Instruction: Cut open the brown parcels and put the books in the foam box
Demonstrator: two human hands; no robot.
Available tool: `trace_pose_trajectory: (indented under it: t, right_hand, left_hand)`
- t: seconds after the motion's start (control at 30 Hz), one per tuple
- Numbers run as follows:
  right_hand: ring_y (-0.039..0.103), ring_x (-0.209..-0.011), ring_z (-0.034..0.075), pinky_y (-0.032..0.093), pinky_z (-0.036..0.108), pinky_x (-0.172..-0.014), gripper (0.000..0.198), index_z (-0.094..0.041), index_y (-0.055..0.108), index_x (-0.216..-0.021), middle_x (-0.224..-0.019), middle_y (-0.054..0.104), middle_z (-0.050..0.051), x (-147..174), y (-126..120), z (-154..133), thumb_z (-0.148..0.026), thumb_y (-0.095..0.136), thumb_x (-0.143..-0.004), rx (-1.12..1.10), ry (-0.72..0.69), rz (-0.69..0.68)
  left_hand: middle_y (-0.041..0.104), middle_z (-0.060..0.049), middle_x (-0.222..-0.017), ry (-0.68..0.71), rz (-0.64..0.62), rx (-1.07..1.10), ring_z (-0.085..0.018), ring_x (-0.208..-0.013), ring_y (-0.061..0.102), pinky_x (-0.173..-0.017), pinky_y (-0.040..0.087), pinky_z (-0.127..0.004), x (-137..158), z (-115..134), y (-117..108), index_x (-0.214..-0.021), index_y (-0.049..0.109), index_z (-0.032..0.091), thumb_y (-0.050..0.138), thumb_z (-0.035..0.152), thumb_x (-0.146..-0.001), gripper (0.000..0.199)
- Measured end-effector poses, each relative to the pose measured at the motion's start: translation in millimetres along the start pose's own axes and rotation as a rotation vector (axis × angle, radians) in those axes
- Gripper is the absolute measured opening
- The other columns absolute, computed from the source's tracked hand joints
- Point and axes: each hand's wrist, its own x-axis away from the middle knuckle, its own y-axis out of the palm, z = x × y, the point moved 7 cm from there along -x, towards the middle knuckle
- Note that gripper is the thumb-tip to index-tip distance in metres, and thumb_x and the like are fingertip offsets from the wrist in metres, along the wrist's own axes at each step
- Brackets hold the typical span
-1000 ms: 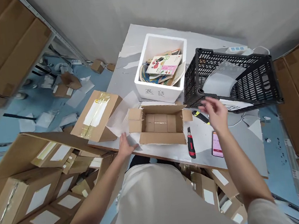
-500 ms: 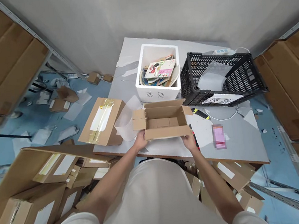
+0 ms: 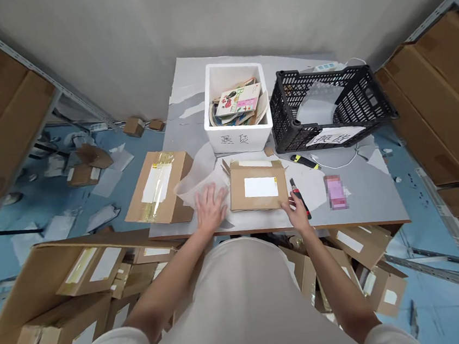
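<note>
Resting flat with fingers spread, left hand (image 3: 210, 205) lies on white paper (image 3: 198, 183) just left of small cardboard box (image 3: 258, 187). Right hand (image 3: 298, 212), fingers loosely curled, touches box's near right corner; grip unclear. Box sits label-up at table's (image 3: 364, 204) near edge. Red box cutter (image 3: 298, 195) just right of it, white foam bin (image 3: 235, 105) and black crate (image 3: 329, 108) farther back.

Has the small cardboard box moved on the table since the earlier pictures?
Yes. The cardboard box was open with its hollow up; now its labelled face is up, on the same spot of the table before the white foam bin.
</note>
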Motion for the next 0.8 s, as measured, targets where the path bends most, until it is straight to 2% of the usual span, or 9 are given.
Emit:
trace_pose_trajectory:
  t: [0.07,0.13,0.2,0.27,0.37,0.47,0.57,0.67,0.8]
  right_hand:
    - [0.055,-0.116,0.030,0.051,0.045,-0.091,0.083,-0.019,0.040,-0.143,-0.133,0.047,0.019,4,-4,6,-0.054,0.065,-0.072,-0.034,0.039,0.026]
    - [0.053,-0.120,0.031,0.050,0.047,-0.093,0.085,-0.022,0.038,-0.143,-0.136,0.047,0.018,9,-5,11,-0.051,0.069,-0.069,-0.092,0.067,0.012]
    - [0.051,-0.123,0.031,0.048,0.049,-0.095,0.090,-0.025,0.037,-0.143,-0.140,0.045,0.017,12,-2,15,-0.046,0.075,-0.064,-0.131,0.069,-0.043]
    - [0.050,-0.124,0.031,0.046,0.051,-0.097,0.089,-0.026,0.040,-0.140,-0.142,0.044,0.016,14,3,18,-0.042,0.077,-0.062,-0.135,0.063,-0.085]
    - [0.055,-0.118,0.029,0.046,0.050,-0.097,0.070,-0.021,0.050,-0.128,-0.137,0.050,0.018,12,10,18,-0.044,0.071,-0.066,-0.159,0.039,-0.054]
    - [0.059,-0.110,0.027,0.049,0.046,-0.092,0.057,-0.017,0.053,-0.116,-0.127,0.056,0.019,12,16,18,-0.046,0.066,-0.070,-0.203,0.029,0.039]
    - [0.058,-0.109,0.024,0.049,0.045,-0.093,0.050,-0.017,0.052,-0.113,-0.123,0.057,0.017,17,17,19,-0.047,0.062,-0.074,-0.216,0.045,0.119]
    - [0.057,-0.107,0.021,0.048,0.043,-0.096,0.046,-0.019,0.050,-0.115,-0.119,0.057,0.013,32,10,10,-0.043,0.060,-0.076,-0.228,-0.025,0.168]
    - [0.051,-0.113,0.022,0.047,0.041,-0.097,0.056,-0.022,0.045,-0.121,-0.123,0.049,0.012,56,-7,-14,-0.035,0.067,-0.071,-0.184,-0.162,0.254]
  left_hand:
    - [0.027,-0.020,-0.154,-0.060,0.047,-0.089,-0.035,-0.146,0.010,-0.110,-0.005,-0.064,-6,-11,-18,-0.135,0.049,0.018,0.059,0.022,-0.078,0.058]
    - [0.044,-0.023,-0.143,-0.184,0.037,-0.020,-0.035,-0.144,0.020,-0.110,0.000,-0.064,-17,-32,-26,-0.130,0.053,0.017,0.057,0.022,-0.078,0.052]
    - [0.065,-0.022,-0.112,-0.303,-0.023,0.120,-0.035,-0.132,0.042,-0.111,0.013,-0.059,-26,-54,-21,-0.108,0.065,0.015,0.061,0.026,-0.075,0.034]
    - [0.069,-0.015,-0.080,-0.372,-0.090,0.222,-0.035,-0.110,0.060,-0.105,0.031,-0.052,-27,-67,-9,-0.079,0.066,0.016,0.065,0.033,-0.072,0.018]
    - [0.062,-0.007,-0.061,-0.397,-0.148,0.303,-0.028,-0.081,0.066,-0.083,0.048,-0.041,-13,-70,16,-0.065,0.059,0.018,0.054,0.048,-0.080,0.034]
    - [0.064,-0.007,-0.064,-0.422,-0.223,0.436,-0.023,-0.073,0.065,-0.072,0.052,-0.036,13,-61,48,-0.071,0.060,0.017,0.038,0.058,-0.086,0.049]
    - [0.069,-0.009,-0.080,-0.440,-0.284,0.608,-0.022,-0.083,0.066,-0.080,0.052,-0.037,32,-48,69,-0.083,0.063,0.015,0.059,0.058,-0.075,0.044]
    - [0.068,-0.010,-0.099,-0.399,-0.240,0.662,-0.024,-0.100,0.064,-0.092,0.048,-0.040,31,-34,67,-0.098,0.061,0.015,0.081,0.042,-0.055,0.054]
    - [0.064,-0.011,-0.112,-0.303,-0.111,0.602,-0.026,-0.116,0.057,-0.105,0.041,-0.044,15,-4,48,-0.104,0.059,0.017,0.083,0.033,-0.055,0.057]
